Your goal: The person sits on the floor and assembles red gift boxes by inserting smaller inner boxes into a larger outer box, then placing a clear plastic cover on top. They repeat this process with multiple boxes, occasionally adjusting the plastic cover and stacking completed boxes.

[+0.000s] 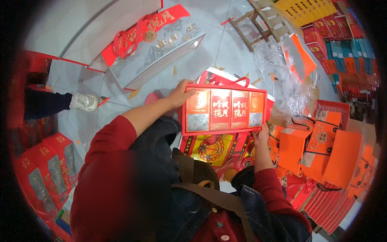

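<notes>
Both my hands hold a flat red gift box (224, 131) in front of me. Inside it, several red, orange and silver packs stand side by side, with a bright glare over the middle. My left hand (182, 96) is closed round the upper left corner. At the lower right corner, my right hand (261, 139) grips the edge, its fingers partly hidden. Under the box's lower side lies a yellow and red printed package (211, 150). Beyond the upper side, a red and white bag or carton with a red ribbon handle (242, 82) shows in part.
A large grey and red gift bag (157, 52) lies on the tiled floor ahead. Orange boxes with dark handles (296, 145) crowd the right, near crumpled clear plastic (288, 88). A wooden stool (262, 22) stands beyond. Another person's shoe (84, 101) and red boxes (44, 169) are left.
</notes>
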Demonstrator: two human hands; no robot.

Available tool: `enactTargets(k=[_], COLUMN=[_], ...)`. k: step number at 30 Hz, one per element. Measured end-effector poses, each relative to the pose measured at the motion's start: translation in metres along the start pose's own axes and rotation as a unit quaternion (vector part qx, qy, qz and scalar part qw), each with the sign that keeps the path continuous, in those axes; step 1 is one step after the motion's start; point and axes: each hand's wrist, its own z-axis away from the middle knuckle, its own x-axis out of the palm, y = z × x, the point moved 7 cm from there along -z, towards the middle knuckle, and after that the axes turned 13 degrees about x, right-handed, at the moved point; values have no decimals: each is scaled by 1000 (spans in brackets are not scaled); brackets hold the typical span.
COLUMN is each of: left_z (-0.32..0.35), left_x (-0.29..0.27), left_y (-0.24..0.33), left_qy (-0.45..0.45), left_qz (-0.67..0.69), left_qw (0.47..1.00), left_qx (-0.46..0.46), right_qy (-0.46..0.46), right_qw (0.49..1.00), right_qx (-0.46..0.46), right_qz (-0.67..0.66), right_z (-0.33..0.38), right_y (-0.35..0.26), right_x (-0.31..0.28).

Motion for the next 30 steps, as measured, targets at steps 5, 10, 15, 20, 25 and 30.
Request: enactTargets(k=[5,10,15,20,25,30], left_z=[0,8,-1,0,-2,1], left_x=[1,-4,0,-2,-5,-6], left_y=[5,10,-4,-5,2,-2], left_qy=[-58,-53,-62,-21,-34,-32], left_qz=[75,57,-26,-20,-71,-65], left_qw=[995,996,997,1000,997,997], left_qx=[-16,-43,-23,2,17,-3], right_qy=[39,-203,-186,-119,-115,33], right_qw=[747,554,549,588,631,613], right_qx=[-515,-540,-560,-561,-551,-539], right_qz=[419,601,592,570,533,577], right_z=[116,175,167,148,142,65], right_y=[-48,25,42,45,17,-50], right_x=[125,271,282,261,249,169])
